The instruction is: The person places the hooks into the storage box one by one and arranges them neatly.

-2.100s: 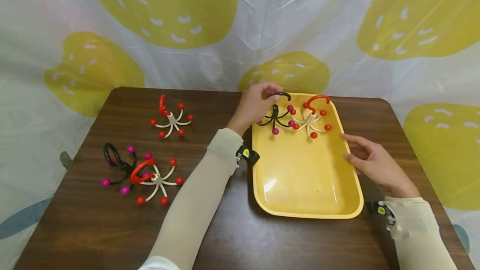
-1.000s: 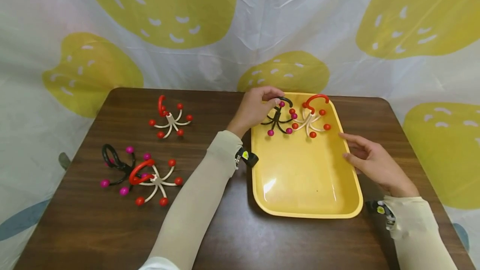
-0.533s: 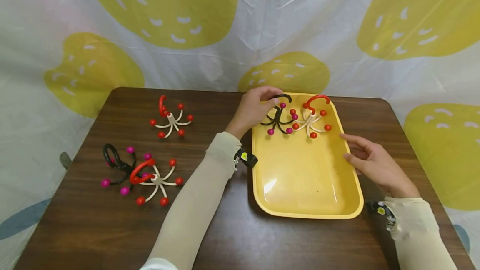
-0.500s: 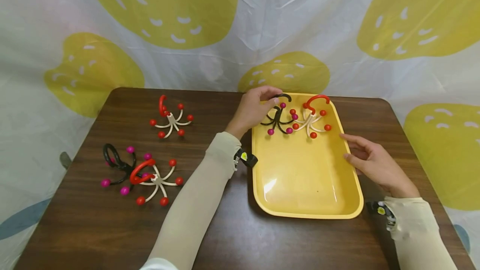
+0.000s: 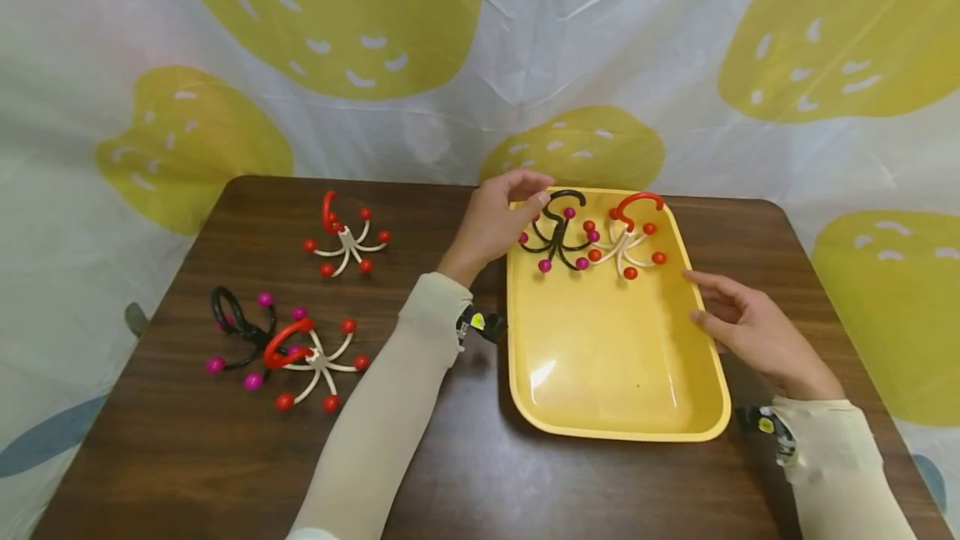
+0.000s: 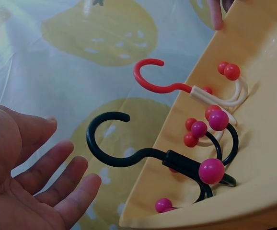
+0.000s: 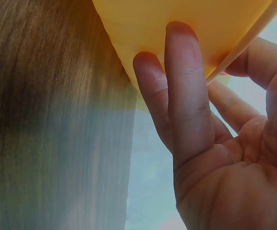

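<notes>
Black hook piece [image 5: 558,235], glossy, with curved handle and splayed arms tipped in magenta balls; set in the far left corner of a yellow tray [image 5: 592,348], handle uppermost. Compared with half a second earlier: handle cleared of fingertips, full curve now exposed; same corner as before. Left hand [image 5: 495,211] released, fingers loosely spread, just beside the handle and apart from it. Right hand [image 5: 742,323] at the tray's right side, lightly grasping the wall, with fingers against the outer face and thumb over the rim. Alongside in the tray, white-armed piece with red handle and red balls [image 5: 622,245]; contact between neighbouring balls impossible to tell. Farther left on the dark wooden worktop [image 5: 450,473], three similar pieces: one black and magenta [image 5: 258,337], two white and red [image 5: 318,359]. Behind, fruit-patterned sheet [image 5: 540,40].
</notes>
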